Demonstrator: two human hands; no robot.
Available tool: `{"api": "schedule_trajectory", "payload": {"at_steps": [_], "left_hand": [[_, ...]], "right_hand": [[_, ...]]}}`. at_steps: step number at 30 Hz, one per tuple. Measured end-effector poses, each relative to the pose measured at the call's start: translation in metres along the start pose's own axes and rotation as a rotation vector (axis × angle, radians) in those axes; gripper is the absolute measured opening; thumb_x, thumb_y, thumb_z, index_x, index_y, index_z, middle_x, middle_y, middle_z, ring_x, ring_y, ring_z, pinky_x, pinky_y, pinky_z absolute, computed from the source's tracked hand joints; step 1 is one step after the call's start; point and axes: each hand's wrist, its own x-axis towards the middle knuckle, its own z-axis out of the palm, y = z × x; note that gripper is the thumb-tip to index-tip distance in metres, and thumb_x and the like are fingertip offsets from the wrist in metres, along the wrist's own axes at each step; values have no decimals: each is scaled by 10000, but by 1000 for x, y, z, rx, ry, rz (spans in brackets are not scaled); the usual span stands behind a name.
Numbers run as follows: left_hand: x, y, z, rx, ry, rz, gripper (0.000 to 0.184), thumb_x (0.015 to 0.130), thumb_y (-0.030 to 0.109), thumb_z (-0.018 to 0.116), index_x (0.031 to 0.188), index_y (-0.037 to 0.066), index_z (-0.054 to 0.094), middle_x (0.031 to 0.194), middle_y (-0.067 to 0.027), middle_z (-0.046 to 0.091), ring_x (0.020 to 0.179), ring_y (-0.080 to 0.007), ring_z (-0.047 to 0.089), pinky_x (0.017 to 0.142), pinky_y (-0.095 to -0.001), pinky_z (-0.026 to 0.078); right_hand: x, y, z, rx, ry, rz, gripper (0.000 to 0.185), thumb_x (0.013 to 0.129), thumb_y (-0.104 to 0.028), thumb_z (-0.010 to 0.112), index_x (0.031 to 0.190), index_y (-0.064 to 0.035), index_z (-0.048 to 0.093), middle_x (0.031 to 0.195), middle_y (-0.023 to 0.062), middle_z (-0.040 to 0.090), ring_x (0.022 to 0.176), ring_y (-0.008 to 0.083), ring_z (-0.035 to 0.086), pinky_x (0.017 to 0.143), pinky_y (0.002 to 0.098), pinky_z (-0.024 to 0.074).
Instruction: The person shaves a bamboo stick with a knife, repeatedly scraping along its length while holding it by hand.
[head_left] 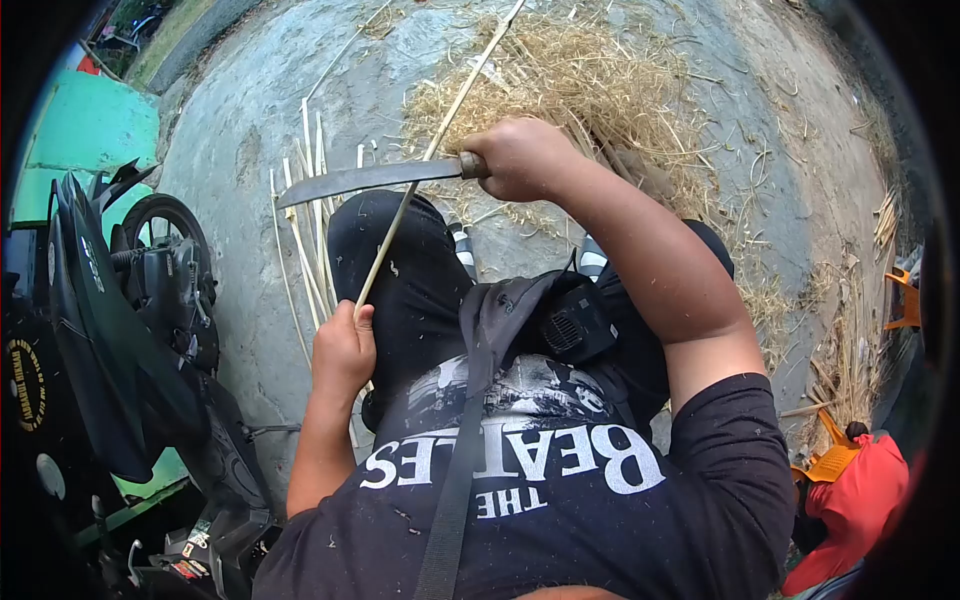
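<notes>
My right hand is closed around the wooden handle of a machete. Its long, slightly curved blade points left, above my bent knee. A long, pale strip, seemingly bamboo, runs up from my left hand, whose fingers are wrapped round its lower part. Where blade and strip cross, they appear to touch. The strip slants up and right past the top edge of the view. Several similar pale strips lie beside my knee on the left.
Curled shavings are heaped on the concrete floor in front of me. A parked motorcycle stands close on the left. At the lower right is a person in red, near an orange chair and more strips.
</notes>
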Motion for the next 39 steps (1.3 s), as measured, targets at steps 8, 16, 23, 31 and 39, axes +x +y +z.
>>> {"api": "schedule_trajectory", "payload": {"at_steps": [8,16,23,31,39], "left_hand": [[2,5,0,27,-3,-15,462,1100,389,504,833,14,533,710,-275,607,702,-530,608,595,-569,449],[-3,-1,1,-59,-12,15,467,1111,374,487,825,5,513,697,-276,581,689,-534,578,579,-556,427],[1,-1,-4,-65,-75,-18,452,1113,359,488,836,4,524,684,-268,570,666,-525,567,566,-544,420],[-38,-3,-21,-126,-131,-36,489,1117,379,476,818,-6,521,648,-232,543,604,-472,562,560,-502,418],[-56,-4,-36,-95,-173,-97,495,1120,384,473,831,-13,530,636,-223,541,568,-434,557,538,-480,402]], "right_hand": [[22,62,21,145,86,153,168,827,-185,680,976,-118,721,898,172,735,891,388,715,788,500,565],[18,46,20,149,16,122,226,819,-207,688,1023,-124,738,972,146,754,965,348,731,844,484,586],[4,26,14,49,86,-7,147,816,-186,706,950,-124,706,890,153,734,882,380,717,773,512,567],[3,59,1,49,-11,269,244,819,-202,679,1044,-142,751,1005,141,759,981,346,729,858,479,591],[-1,36,9,67,-114,58,185,782,-172,685,960,-135,721,886,150,733,883,385,714,778,495,564]]}}
